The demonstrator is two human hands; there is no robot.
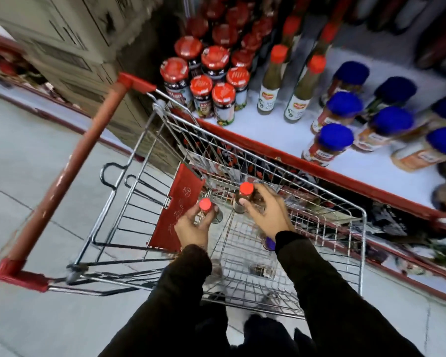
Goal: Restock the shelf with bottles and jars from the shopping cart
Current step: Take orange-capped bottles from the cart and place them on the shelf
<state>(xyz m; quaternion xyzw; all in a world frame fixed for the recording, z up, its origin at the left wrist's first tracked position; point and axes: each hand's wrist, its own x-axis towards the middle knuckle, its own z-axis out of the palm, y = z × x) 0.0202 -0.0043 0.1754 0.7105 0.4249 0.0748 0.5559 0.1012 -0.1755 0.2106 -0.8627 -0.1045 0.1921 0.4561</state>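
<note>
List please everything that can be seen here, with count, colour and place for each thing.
cart: one, silver wire with red handle, beside the shelf.
shelf: one, white with red edge, upper right.
jars: many, red lids, shelf left.
tall bottles: at least four, orange-red caps, shelf middle.
blue-capped bottles: about nine, shelf right.
boxes: stacked, beige, upper left.
left bottle: one, red cap, in the cart.
right bottle: one, red cap, in the cart.
left hand: grips left bottle.
right hand: grips right bottle.
</note>
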